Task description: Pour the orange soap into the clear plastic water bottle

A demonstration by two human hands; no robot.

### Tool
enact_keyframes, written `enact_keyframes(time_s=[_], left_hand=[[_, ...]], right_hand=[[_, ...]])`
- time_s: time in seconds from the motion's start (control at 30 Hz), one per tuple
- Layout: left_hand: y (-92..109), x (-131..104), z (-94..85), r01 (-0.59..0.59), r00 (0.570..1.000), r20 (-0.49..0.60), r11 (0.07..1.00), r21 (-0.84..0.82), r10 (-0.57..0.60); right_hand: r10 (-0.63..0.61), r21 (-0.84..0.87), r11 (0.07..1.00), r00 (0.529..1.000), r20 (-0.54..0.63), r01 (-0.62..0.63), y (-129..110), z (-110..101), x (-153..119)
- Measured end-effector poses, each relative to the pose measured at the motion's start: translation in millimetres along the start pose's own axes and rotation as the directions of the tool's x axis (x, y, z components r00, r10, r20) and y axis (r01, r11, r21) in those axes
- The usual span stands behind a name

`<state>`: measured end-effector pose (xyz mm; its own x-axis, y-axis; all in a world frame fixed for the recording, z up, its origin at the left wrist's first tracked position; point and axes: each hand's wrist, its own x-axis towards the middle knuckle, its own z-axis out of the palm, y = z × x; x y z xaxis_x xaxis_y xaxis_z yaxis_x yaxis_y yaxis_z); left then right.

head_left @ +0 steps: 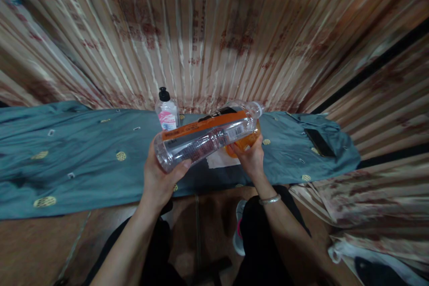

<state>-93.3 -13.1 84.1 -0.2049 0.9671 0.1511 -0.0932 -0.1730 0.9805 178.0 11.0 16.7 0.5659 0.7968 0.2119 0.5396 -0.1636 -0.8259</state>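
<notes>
A large clear plastic bottle (208, 136) with an orange and black label is tilted, its white cap up at the right. My left hand (164, 178) is wrapped round its base. Near the neck, my right hand (250, 156) has its fingers closed on an orange object (254, 136), partly hidden behind the bottle; whether these fingers also touch the bottle is unclear. Under the hands a white paper (223, 159) lies on the cloth. Behind the bottle's base stands a clear pump-like bottle (168, 115) with a black cap and pink label.
A teal cloth with pineapple prints (90, 152) covers the long narrow surface. On its right end lies a dark phone (319, 142). Pleated curtains (187, 35) hang behind and at the right. A shoe (239, 228) is on the tiled floor below.
</notes>
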Motion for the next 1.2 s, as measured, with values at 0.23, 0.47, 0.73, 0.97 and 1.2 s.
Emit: enact_keyframes(time_s=[0.23,0.47,0.73,0.97,1.2], left_hand=[[-2.2,0.1,-0.6,-0.003,1.0,0.003,1.0,-0.008,0.003],[-4.4,0.6,-1.6,-0.005,1.0,0.008,1.0,-0.008,0.005],[-7.5,0.7,-0.1,-0.033,0.999,0.006,0.999,-0.012,0.033],[-2.5,0.2,0.6,0.003,1.0,-0.001,1.0,-0.016,-0.003],[1.0,-0.5,-0.6,-0.005,1.0,0.012,1.0,0.011,0.005]], right_hand=[[-0.018,-0.01,1.0,1.0,-0.002,0.018,-0.1,-0.8,0.1],[-0.009,-0.004,1.0,1.0,0.004,0.009,-1.6,-1.6,-1.0],[-0.013,0.007,1.0,1.0,-0.002,0.014,-1.5,-0.7,-1.7],[0.004,0.002,1.0,1.0,0.014,-0.004,-4.5,-2.4,-1.0],[0.002,-0.001,1.0,1.0,0.002,-0.002,-2.6,-1.5,0.2]])
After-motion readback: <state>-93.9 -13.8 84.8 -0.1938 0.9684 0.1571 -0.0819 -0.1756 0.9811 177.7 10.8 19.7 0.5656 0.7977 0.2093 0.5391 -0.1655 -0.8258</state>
